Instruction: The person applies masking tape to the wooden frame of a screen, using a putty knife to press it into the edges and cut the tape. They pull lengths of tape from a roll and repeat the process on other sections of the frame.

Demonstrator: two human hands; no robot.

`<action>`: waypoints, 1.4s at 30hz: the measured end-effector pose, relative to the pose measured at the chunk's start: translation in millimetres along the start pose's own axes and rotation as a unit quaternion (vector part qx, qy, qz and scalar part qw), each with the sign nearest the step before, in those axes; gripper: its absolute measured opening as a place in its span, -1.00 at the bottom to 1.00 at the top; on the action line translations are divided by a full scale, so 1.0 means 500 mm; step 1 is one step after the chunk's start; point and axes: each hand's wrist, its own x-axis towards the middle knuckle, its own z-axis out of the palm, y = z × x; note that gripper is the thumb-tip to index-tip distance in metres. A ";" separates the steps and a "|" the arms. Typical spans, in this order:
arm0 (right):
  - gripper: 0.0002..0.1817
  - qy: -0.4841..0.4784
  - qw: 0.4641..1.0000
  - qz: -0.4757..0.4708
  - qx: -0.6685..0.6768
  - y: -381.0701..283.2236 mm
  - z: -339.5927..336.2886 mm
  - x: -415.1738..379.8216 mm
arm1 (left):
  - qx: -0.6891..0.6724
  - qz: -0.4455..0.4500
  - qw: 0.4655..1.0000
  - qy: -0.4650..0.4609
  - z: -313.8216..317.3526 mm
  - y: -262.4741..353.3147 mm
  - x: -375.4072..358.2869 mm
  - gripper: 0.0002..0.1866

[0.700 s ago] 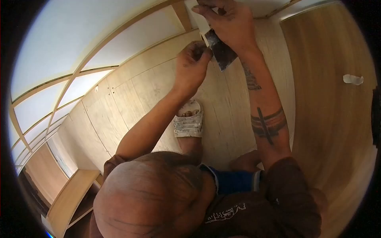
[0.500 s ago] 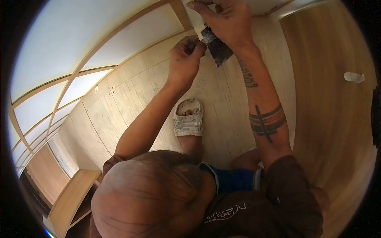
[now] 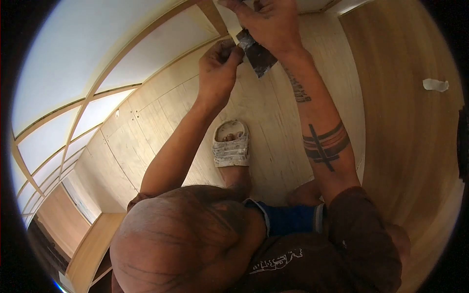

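Observation:
My right hand (image 3: 273, 27) is at the top of the view beside the wooden frame, with its thumb stretched to the left and its fingers curled and partly cut off. A putty knife (image 3: 260, 59) with a dark, white-smeared blade sticks out under that hand, which appears to hold it; its handle is hidden. Just left of the blade is my left hand (image 3: 219, 68), its thumb and fingers pinched together close to the frame. Whatever is between those fingertips is too small to make out.
White panels in a wooden frame (image 3: 95, 91) run along the left. Pale plywood (image 3: 273, 141) lies below, with a foot in a stained sandal (image 3: 231, 146) on it. A brown wooden board (image 3: 400, 146) stands right, bearing a whitish scrap (image 3: 435, 85). A wooden shelf unit (image 3: 95, 244) is at lower left.
Both hands and the putty knife have shifted slightly left and up in the view. The left hand remains pinched and the right hand keeps the same hold.

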 end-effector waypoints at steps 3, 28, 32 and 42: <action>-0.81 -0.005 0.999 0.027 0.029 -0.002 -0.001 -0.001 | -0.002 0.001 1.000 0.008 0.002 0.002 -0.001 -0.75; -0.83 0.037 0.997 -0.062 0.020 0.008 0.015 -0.001 | -0.039 -0.004 0.999 0.003 -0.001 -0.005 0.014 -0.75; -0.83 0.019 1.000 -0.014 0.002 0.003 0.013 -0.002 | -0.017 -0.007 1.000 0.009 -0.001 -0.004 0.011 -0.74; -0.84 0.044 0.996 -0.053 0.048 0.033 0.028 -0.005 | -0.028 -0.008 0.999 0.016 -0.003 -0.006 0.009 -0.74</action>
